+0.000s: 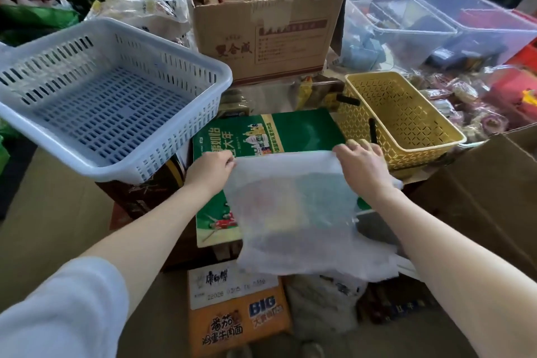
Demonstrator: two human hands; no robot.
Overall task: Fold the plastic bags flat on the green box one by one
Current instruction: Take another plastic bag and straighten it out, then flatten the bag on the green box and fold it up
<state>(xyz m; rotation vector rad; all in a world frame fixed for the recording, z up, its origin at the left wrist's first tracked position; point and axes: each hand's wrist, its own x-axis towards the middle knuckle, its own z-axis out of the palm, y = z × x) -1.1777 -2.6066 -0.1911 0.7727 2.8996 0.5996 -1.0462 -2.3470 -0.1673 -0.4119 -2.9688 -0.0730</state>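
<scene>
A thin white translucent plastic bag (293, 212) is stretched between my two hands over the green box (261, 132), which lies flat in the middle of the view. My left hand (210, 167) pinches the bag's top left corner. My right hand (363, 166) grips its top right corner. The bag's lower part hangs over the box's near edge and hides the right half of the box top. More crumpled white plastic (328, 296) lies below the box.
A large blue-white slotted basket (116, 96) stands left of the box, a yellow basket (398, 122) to its right. Behind is an open cardboard box (261, 29) and clear bins (421, 23). An orange noodle carton (235, 308) sits below; brown cardboard (479, 192) stands at right.
</scene>
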